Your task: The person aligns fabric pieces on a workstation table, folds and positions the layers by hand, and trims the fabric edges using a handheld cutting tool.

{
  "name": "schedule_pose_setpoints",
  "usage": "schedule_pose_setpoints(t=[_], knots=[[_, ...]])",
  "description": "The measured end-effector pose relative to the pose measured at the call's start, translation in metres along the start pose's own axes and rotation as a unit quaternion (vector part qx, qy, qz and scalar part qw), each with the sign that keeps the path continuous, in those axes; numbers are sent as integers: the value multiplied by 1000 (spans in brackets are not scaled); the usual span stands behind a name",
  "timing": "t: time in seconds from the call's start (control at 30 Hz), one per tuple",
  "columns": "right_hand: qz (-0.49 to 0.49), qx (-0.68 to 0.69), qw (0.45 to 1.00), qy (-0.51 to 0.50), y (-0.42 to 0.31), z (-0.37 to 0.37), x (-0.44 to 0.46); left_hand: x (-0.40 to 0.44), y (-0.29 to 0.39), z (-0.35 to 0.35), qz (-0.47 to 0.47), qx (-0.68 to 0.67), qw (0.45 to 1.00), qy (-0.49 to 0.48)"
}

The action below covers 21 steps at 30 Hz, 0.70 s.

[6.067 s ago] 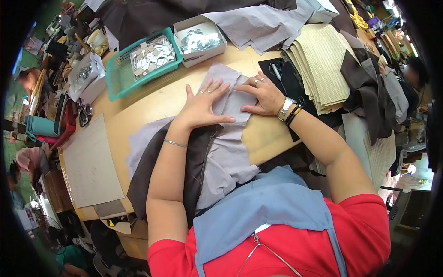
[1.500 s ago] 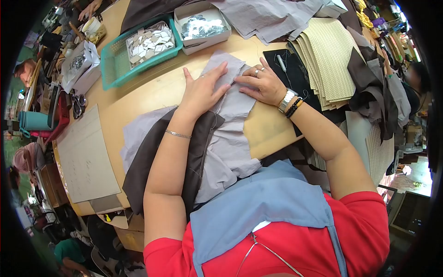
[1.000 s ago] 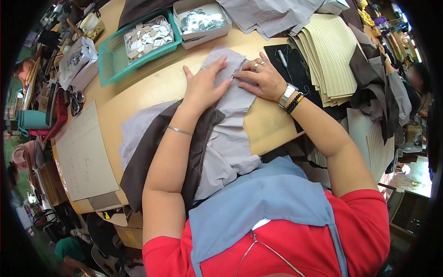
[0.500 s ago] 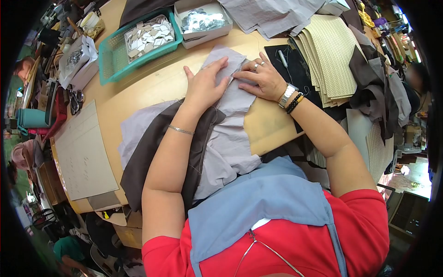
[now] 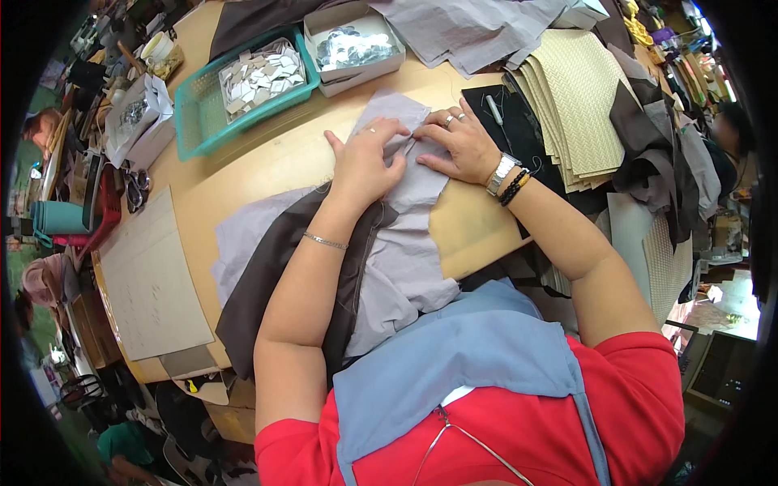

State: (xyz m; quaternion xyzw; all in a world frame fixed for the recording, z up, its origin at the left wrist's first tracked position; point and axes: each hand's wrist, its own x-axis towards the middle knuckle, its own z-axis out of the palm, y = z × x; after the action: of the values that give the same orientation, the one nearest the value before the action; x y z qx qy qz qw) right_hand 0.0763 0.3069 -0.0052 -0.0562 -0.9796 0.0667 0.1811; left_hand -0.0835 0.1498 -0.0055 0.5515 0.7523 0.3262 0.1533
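Note:
A thin lavender-grey fabric (image 5: 409, 223) runs from my lap up over the table, with a dark brown fabric piece (image 5: 275, 275) against it under my left forearm. My left hand (image 5: 369, 160) rests on the upper part of the grey fabric, its fingers curled and closed on the cloth near a small fold. Close beside it, my right hand (image 5: 463, 147) pinches the same fabric between thumb and fingers. The two hands' fingertips nearly meet. What lies right under the fingertips is hidden.
Behind my hands stand a teal basket (image 5: 185, 121) of small card pieces and a white box (image 5: 356, 79) of shiny discs. A stack of woven cream sheets (image 5: 579, 97) lies right, beside a black piece with a thread snipper-like tool (image 5: 493, 109). A paper sheet (image 5: 154, 283) lies left.
My left hand's fingers have gone from stretched flat on the fabric to curled in, closer to my right fingertips. My right hand stays at nearly the same spot on the cloth.

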Motion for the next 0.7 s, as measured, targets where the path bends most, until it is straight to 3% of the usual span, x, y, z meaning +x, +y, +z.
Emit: schedule_pose_setpoints(t=[0.37, 0.7], knots=[[95, -45, 994, 14, -3, 2, -2, -2, -7, 17, 69, 109, 991, 34], [149, -67, 986, 39, -3, 6, -2, -6, -1, 16, 85, 178, 980, -4]])
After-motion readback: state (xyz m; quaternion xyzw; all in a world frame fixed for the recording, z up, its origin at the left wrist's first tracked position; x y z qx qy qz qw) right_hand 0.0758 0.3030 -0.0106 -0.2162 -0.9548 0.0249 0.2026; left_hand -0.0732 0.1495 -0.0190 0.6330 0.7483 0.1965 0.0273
